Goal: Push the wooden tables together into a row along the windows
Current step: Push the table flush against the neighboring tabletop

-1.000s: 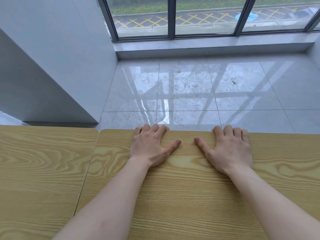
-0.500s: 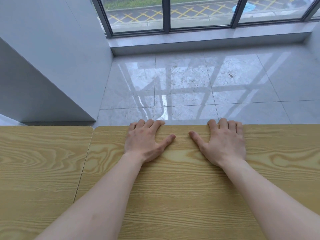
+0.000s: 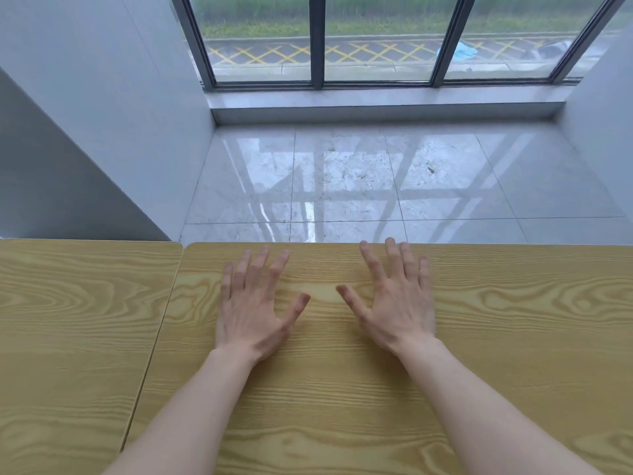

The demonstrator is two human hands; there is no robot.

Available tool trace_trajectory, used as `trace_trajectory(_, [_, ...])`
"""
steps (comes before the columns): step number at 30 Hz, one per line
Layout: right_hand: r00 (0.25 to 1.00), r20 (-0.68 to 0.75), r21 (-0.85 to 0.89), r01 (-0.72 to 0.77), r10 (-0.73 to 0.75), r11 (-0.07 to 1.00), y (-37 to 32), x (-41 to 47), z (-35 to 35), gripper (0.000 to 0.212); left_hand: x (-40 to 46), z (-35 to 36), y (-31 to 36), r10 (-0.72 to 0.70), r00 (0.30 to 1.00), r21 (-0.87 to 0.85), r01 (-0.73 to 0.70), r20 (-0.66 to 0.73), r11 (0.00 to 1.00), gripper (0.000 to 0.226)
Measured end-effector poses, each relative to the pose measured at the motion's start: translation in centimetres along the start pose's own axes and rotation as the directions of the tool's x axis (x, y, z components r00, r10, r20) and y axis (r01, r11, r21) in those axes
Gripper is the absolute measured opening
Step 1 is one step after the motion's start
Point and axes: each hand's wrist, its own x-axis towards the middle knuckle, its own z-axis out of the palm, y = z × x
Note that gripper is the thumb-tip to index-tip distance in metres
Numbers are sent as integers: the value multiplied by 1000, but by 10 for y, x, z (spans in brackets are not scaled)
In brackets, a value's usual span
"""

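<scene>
Two light wooden tables stand side by side below me. The table on the right [image 3: 513, 337] fills most of the lower view, and the table on the left [image 3: 75, 337] meets it along a thin seam. My left hand [image 3: 253, 310] is over the right table near its far edge, fingers spread and holding nothing. My right hand [image 3: 397, 303] is beside it, also spread, its fingertips reaching the far edge. Whether the palms touch the wood I cannot tell. The windows [image 3: 376, 39] run across the far side.
Glossy grey floor tiles [image 3: 342, 180] lie between the tables and the low window sill [image 3: 383, 104]. A white wall [image 3: 113, 125] juts in at the left and another wall [image 3: 603, 108] closes the right side.
Both hands have let go of the table's far edge and drawn back, fingers now spread. The view has tilted up, showing more window.
</scene>
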Motion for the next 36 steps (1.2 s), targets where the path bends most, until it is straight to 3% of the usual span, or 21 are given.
trace_trajectory(8, [1000, 0, 32, -24, 24, 999, -32, -109, 5, 96, -106, -27, -18, -30, 997, -38, 28, -67, 999, 85])
trace_trajectory(22, [999, -23, 29, -46, 46, 999, -108, -403, 55, 99, -403, -22, -48, 18, 998, -91, -23, -59, 996, 84])
trace_trajectory(26, [996, -60, 76, -63, 68, 995, -107, -433, 69, 88, -433, -12, -42, 51, 996, -119, -59, -67, 991, 80])
trace_trajectory(36, [995, -87, -5, -42, 42, 999, -92, -436, 103, 88, -434, 31, -43, 45, 998, -53, -47, -39, 998, 76])
